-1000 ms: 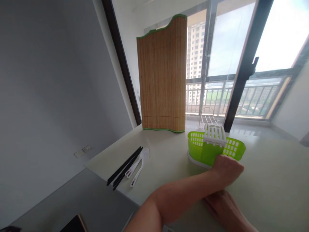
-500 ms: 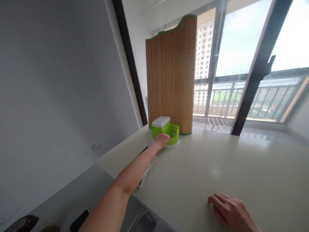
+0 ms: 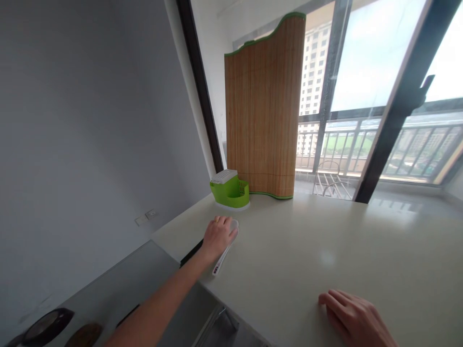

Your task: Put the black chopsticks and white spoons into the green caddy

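Note:
My left hand point(image 3: 218, 236) reaches over a white spoon point(image 3: 221, 262) lying on the white table point(image 3: 289, 250). Its thumb and fingers are apart around the spoon's wide end, and no firm hold shows. Partly under this hand and wrist lies a flat black object point(image 3: 191, 253) whose kind I cannot make out. Beyond the fingertips stands a green caddy point(image 3: 231, 196) with a white ribbed lid and white base, apart from the hand. My right hand point(image 3: 356, 315) rests on the table near the front edge, fingers loosely bent and holding nothing.
A tall bamboo mat point(image 3: 264, 111) with green edging stands upright behind the caddy. A grey wall point(image 3: 90, 120) is at left. Dark items, including a pan-like one point(image 3: 47, 327), lie on the lower grey surface point(image 3: 144, 274). Windows and a metal rack point(image 3: 331, 185) are beyond the table.
The green caddy has shifted left, toward the table's far corner. My left hand has let go of it and drawn back over the spoon. My right hand stays on the table.

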`<state>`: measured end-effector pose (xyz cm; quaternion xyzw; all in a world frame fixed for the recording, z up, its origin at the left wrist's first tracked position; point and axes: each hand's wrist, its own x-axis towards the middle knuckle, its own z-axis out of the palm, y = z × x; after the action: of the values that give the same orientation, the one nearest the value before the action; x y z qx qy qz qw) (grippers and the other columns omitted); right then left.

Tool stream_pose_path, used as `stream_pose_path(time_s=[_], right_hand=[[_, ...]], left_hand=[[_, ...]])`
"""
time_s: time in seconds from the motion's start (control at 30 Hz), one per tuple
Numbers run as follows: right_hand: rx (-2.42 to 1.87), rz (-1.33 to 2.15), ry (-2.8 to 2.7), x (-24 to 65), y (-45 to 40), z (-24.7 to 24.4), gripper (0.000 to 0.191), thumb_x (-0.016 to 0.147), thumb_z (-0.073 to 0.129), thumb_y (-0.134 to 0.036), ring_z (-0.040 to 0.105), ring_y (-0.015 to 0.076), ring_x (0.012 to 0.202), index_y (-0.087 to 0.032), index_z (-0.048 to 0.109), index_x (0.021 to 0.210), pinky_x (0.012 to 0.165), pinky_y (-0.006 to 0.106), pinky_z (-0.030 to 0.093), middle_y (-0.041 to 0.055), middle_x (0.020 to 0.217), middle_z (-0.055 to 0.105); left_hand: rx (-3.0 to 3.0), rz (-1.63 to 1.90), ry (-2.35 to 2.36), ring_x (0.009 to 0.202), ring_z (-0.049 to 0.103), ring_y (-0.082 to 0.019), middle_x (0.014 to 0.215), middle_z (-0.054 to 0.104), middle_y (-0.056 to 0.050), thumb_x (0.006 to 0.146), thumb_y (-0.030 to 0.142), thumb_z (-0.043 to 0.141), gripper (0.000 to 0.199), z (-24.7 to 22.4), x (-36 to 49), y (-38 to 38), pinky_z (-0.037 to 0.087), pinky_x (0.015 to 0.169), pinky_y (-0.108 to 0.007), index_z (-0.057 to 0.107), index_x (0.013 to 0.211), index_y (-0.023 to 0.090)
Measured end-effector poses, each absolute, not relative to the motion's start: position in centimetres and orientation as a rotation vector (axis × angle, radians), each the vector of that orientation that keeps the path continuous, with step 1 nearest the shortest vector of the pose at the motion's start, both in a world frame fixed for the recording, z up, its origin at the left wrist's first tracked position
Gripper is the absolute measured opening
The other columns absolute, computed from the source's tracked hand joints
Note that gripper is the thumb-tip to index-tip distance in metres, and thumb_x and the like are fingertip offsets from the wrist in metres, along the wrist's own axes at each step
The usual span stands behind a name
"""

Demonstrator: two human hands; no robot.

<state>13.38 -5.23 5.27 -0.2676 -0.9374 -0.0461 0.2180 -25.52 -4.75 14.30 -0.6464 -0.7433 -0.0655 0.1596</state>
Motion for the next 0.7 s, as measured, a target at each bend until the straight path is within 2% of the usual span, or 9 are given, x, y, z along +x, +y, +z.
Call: stream_pose_path(time_s=[0.07,0.2,0.33,0.5,0.7], right_hand=[[-0.745,-0.108,-2.601,13.4,-5.2,5.2,0.022,0.095,0.034,-0.021,0.06,0.0134,0.062,-0.024,0.055,0.091,0.058,0.024,0.042,-0.0008,0.073,0.061],[-0.739,-0.068,-2.594,13.4,-5.1,5.2,0.023,0.097,0.033,-0.024,0.062,0.0126,0.063,-0.024,0.056,0.091,0.058,0.023,0.043,-0.0008,0.074,0.062],[-0.756,-0.046,-2.587,13.5,-5.1,5.2,0.023,0.096,0.035,-0.024,0.063,0.0121,0.066,-0.024,0.058,0.094,0.06,0.022,0.045,-0.0006,0.078,0.064],[-0.764,-0.031,-2.557,13.7,-5.1,5.4,0.023,0.095,0.037,-0.024,0.064,0.0122,0.066,-0.025,0.059,0.093,0.059,0.021,0.046,-0.001,0.077,0.066],[-0.743,-0.058,-2.553,14.1,-4.9,5.1,0.024,0.095,0.036,-0.025,0.066,0.0127,0.069,-0.026,0.06,0.096,0.06,0.02,0.049,0.0002,0.084,0.068]], left_hand=[[-1.801,-0.143,-2.147,0.11,0.048,-0.028,0.116,0.058,-0.013,0.087,0.041,0.048,0.044,12.1,-24.9,-7.6,0.038,0.093,-0.04,0.052,0.123,0.016],[-1.683,-0.072,-2.256,0.111,0.047,-0.029,0.118,0.058,-0.014,0.088,0.034,0.045,0.043,9.6,-24.2,-10.2,0.037,0.091,-0.042,0.05,0.126,0.015],[-1.673,-0.038,-2.271,0.108,0.05,-0.026,0.112,0.061,-0.012,0.089,0.025,0.042,0.037,9.8,-24.2,-9.9,0.038,0.09,-0.039,0.051,0.124,0.017],[-1.64,0.001,-2.282,0.103,0.053,-0.025,0.104,0.061,-0.012,0.091,0.016,0.036,0.033,9.7,-24.5,-8.9,0.041,0.087,-0.036,0.054,0.118,0.014],[-1.603,0.022,-2.285,0.098,0.055,-0.021,0.104,0.057,-0.012,0.09,0.007,0.029,0.036,8.9,-24.6,-8.7,0.045,0.081,-0.03,0.056,0.113,0.013]])
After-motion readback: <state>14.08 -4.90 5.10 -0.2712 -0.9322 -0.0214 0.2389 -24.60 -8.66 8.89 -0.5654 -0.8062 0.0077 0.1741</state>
